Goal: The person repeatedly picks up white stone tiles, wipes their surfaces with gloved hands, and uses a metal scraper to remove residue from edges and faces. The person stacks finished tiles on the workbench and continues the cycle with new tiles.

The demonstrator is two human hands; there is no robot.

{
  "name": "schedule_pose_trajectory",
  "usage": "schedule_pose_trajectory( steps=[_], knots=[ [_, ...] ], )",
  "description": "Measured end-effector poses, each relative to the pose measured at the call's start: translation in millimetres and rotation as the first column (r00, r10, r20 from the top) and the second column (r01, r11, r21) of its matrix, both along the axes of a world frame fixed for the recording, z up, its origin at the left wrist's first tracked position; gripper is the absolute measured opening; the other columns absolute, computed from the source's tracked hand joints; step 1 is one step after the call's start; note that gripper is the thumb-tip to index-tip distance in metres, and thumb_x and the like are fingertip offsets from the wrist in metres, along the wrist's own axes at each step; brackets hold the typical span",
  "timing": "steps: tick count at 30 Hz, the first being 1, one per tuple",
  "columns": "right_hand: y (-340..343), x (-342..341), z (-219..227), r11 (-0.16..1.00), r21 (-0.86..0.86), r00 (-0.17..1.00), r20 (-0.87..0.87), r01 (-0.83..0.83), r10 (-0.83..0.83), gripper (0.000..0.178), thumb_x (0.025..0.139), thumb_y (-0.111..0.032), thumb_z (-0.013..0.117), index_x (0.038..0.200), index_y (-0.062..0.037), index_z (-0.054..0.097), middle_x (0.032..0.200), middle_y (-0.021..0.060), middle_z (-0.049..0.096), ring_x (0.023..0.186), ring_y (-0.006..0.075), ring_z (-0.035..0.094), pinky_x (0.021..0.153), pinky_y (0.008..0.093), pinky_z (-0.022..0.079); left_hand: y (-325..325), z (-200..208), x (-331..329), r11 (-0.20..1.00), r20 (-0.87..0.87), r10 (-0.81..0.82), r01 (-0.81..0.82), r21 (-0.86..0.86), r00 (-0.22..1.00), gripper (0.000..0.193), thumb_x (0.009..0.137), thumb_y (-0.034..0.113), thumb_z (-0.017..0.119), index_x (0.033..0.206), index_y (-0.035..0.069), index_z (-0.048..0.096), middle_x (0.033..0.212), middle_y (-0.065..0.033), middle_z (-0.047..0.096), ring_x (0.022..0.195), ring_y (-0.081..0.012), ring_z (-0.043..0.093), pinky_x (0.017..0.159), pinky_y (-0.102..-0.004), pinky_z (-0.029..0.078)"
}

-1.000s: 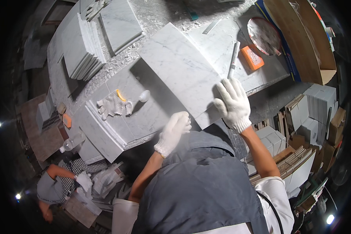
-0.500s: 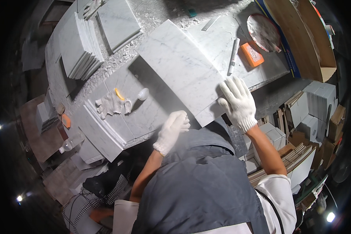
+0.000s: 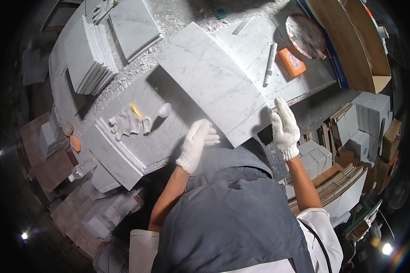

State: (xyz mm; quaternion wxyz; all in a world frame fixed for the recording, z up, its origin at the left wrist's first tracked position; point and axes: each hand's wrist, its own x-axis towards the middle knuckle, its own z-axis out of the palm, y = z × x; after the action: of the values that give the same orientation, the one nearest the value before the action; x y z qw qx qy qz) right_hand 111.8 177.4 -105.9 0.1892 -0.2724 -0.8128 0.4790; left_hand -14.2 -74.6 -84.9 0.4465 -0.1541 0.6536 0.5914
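Observation:
A pale grey-veined marble tile lies slanted in front of me, with a thin line crossing it near its closest end. My right hand, in a white knit glove, is at the tile's right near corner, its fingers stretched out and nothing in them. My left hand, gloved alike, is by the left near edge with fingers extended and loosely together. Whether it touches the tile, I cannot tell. To the right of the tile lie a white marker pen and an orange box.
Left of the tile are a loose glove and a small clear plastic piece. Stacked tiles stand at the far left amid stone chips. A red-rimmed round dish and a long cardboard box are at the right.
My right hand has come off the tile's top to its right edge, fingers drawn together. My left hand has shifted slightly left. A person at the lower left has mostly left the view.

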Motion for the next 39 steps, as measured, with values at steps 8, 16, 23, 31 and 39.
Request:
schedule_pose_trajectory(
  steps=[8, 16, 23, 31, 39],
  knots=[
    [-9.3, -44.8, 23.2, 0.918, 0.369, 0.989, 0.015, -0.142, 0.147, 0.031, 0.096, -0.022, 0.061, 0.117, -0.0002, 0.07, 0.113, 0.0205, 0.07, 0.107, 0.0378, 0.066, 0.096, 0.0415, 0.052, 8.2, -0.4, -10.6, 0.998, 0.079, 0.057, -0.059, 0.032, 0.995, 0.035, 0.105, 0.033, 0.056, 0.119, 0.001, 0.058, 0.101, -0.0131, 0.063, 0.09, -0.0216, 0.07, 0.078, -0.0336, 0.059],
    [-38.0, -34.5, 56.3, 0.86, 0.353, 0.926, 0.221, -0.369, 0.306, 0.032, 0.093, -0.021, 0.069, 0.117, -0.0009, 0.071, 0.108, 0.0177, 0.073, 0.11, 0.0391, 0.066, 0.097, 0.0462, 0.052, -9.3, -27.7, -10.2, 0.973, -0.21, -0.124, 0.077, -0.217, 0.97, 0.051, 0.101, 0.044, 0.061, 0.121, -0.003, 0.065, 0.122, -0.0148, 0.065, 0.117, -0.0247, 0.059, 0.106, -0.0344, 0.044],
    [-44.7, -30.1, 68.8, 0.959, -0.028, 0.889, 0.366, -0.283, 0.273, 0.047, 0.096, -0.024, 0.069, 0.136, -0.0004, 0.062, 0.122, 0.0173, 0.071, 0.115, 0.0343, 0.067, 0.102, 0.0423, 0.05, -19.0, -14.0, -22.3, 0.992, -0.035, 0.012, -0.016, -0.127, 0.999, 0.06, 0.102, 0.043, 0.06, 0.133, -0.008, 0.06, 0.132, -0.0142, 0.064, 0.124, -0.0185, 0.056, 0.108, -0.0305, 0.041],
    [-41.5, -73.7, 59.8, 0.658, -0.731, 0.915, 0.37, 0.18, 0.16, 0.054, 0.1, -0.026, 0.066, 0.146, -0.002, 0.053, 0.117, 0.0105, 0.067, 0.099, 0.0163, 0.062, 0.087, 0.0301, 0.051, -16.7, 25.3, -23.7, 0.993, -0.119, 0.092, -0.083, 0.083, 0.989, 0.035, 0.107, 0.029, 0.057, 0.122, -0.001, 0.065, 0.111, -0.0049, 0.066, 0.095, -0.0088, 0.058, 0.084, -0.025, 0.047],
    [-48.9, -97.8, 46.8, 0.759, -0.616, 0.925, 0.377, 0.209, 0.051, 0.054, 0.1, -0.025, 0.071, 0.144, 0.0003, 0.054, 0.127, 0.0085, 0.067, 0.113, 0.0149, 0.062, 0.099, 0.0295, 0.049, -27.8, 4.8, -31.1, 0.987, 0.092, 0.143, -0.148, 0.058, 0.985, 0.027, 0.102, 0.025, 0.066, 0.117, 0.002, 0.064, 0.107, -0.0004, 0.063, 0.096, -0.0043, 0.053, 0.084, -0.0204, 0.042]
  ],
)
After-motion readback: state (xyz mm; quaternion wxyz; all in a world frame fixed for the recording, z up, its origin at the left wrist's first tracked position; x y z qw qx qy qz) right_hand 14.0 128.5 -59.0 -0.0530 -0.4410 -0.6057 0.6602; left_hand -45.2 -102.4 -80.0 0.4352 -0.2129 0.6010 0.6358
